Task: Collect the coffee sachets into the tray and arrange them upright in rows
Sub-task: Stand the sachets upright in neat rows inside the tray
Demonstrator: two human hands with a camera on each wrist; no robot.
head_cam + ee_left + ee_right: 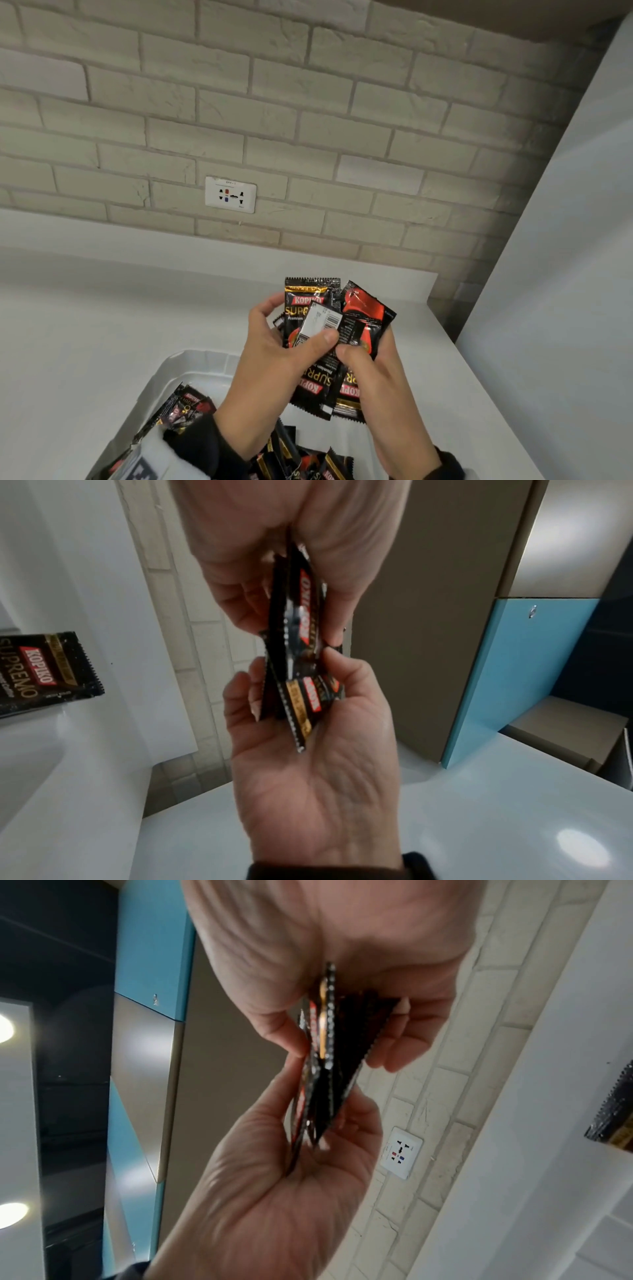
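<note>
Several coffee sachets (310, 466) lie loose and jumbled in the white tray (202, 363) directly below my wrists, some leaning against its left wall. My dark sleeves (197, 442) sit over the near part of the tray.

Above the tray, both my hands hold one bundle of sachets (322, 342) between them, clear of the surface (85, 325). My left hand (274, 363) has its grip clenched round the bundle from the left, thumb pressing across the front of a silver-backed sachet (320, 322) with a barcode, fingers curled behind. My right hand (373, 383) grips the same bundle from the right, thumb pinching the front, just beside my left thumb. In the left wrist view the bundle (298, 642) shows edge on, running from one palm to the other, and the right wrist view shows the same stack (325, 1069) pinched between thumbs and fingers.

The bundle fans out unevenly: some sachets stick up beyond my fingers, one upright showing its gold and red label (305, 298), one with a red cup picture (366, 308) tilted off to the right. Others hang down below my thumbs, upside down.

Beyond my hands the pale surface runs to a white brick wall (308, 120) with a wall socket (230, 194), up and left of my grip. A white panel (565, 240) stands far right.
</note>
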